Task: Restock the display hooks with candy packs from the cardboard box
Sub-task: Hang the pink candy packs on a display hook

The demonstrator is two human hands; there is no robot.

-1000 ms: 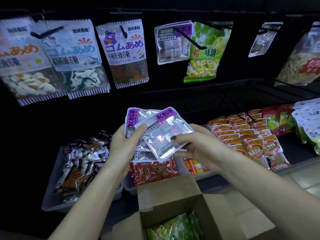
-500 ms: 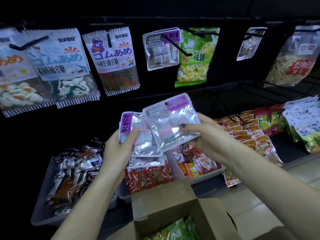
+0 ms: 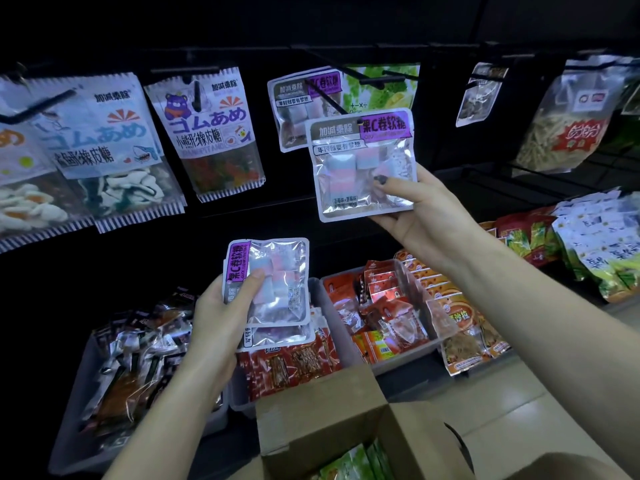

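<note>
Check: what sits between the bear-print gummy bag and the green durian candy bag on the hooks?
Head view: a hanging silver purple-labelled soft-candy pack, same as the pack in the right hand.

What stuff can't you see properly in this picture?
- Cardboard box: head view, the bottom edge cuts it off, so how many packs are inside is unknown.
- Left hand's stack of packs: the front pack covers the others; their count is unclear.
- Hook: the right hand's raised pack covers its tip.
- Egg candy pack: cut by the left edge.
- Top shelf: too dark.
</note>
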